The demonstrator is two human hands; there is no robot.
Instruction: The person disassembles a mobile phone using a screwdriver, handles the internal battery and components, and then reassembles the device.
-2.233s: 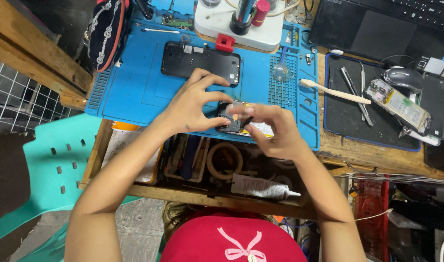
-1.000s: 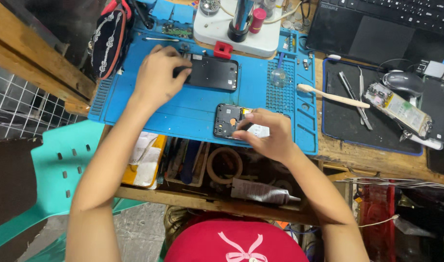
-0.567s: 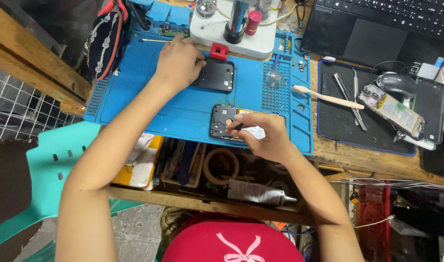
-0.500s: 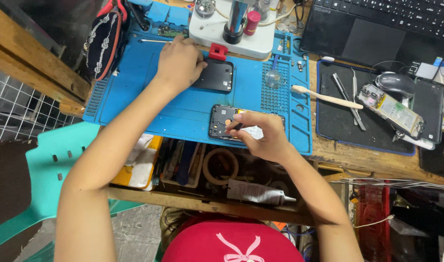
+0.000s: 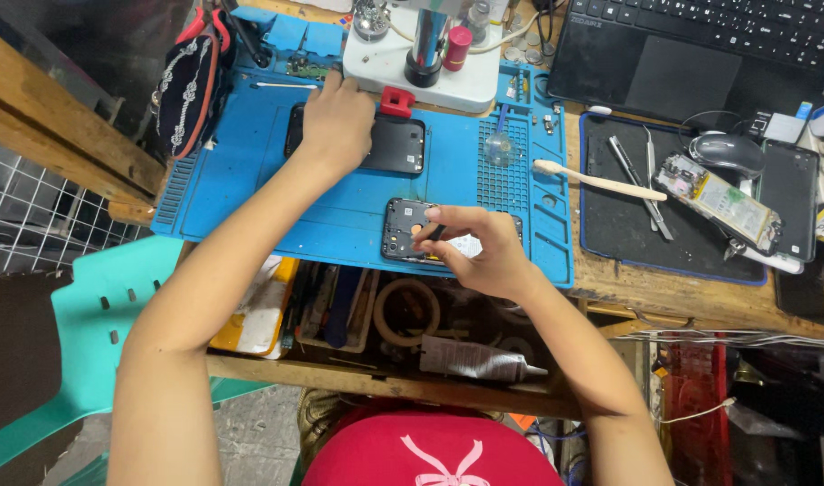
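Nearest to you, under the bench edge, an open drawer (image 5: 340, 355) holds a grey squeeze tube (image 5: 475, 360), a roll of tape (image 5: 410, 310) and a yellow tray (image 5: 255, 310) at its left end. A turquoise plastic chair (image 5: 79, 333) stands to the near left.

Just beyond the drawer, your right hand (image 5: 475, 252) rests on the near edge of the blue work mat (image 5: 250, 193). Its fingers are bent together and press down on an opened phone body (image 5: 407, 229) that lies flat on the mat, inner side up; thumb and forefinger meet over its middle, though you cannot tell whether something small is pinched between them.

Farther off and to the left, your left hand (image 5: 338, 121) lies palm down, fingers together, flat on a black phone back cover (image 5: 398, 144) at the far part of the mat, covering its left half. A small red block (image 5: 397, 101) sits touching the cover's far edge, against the white microscope base (image 5: 421, 76).

To the right, a second, black mat (image 5: 610, 243) carries tweezers (image 5: 641, 180), a stripped phone board (image 5: 718, 202) and a dark phone (image 5: 788, 198). A pale toothbrush (image 5: 601, 180) bridges both mats. A mouse (image 5: 727, 153) sits beyond them, and a laptop (image 5: 700, 54) stands at the far right
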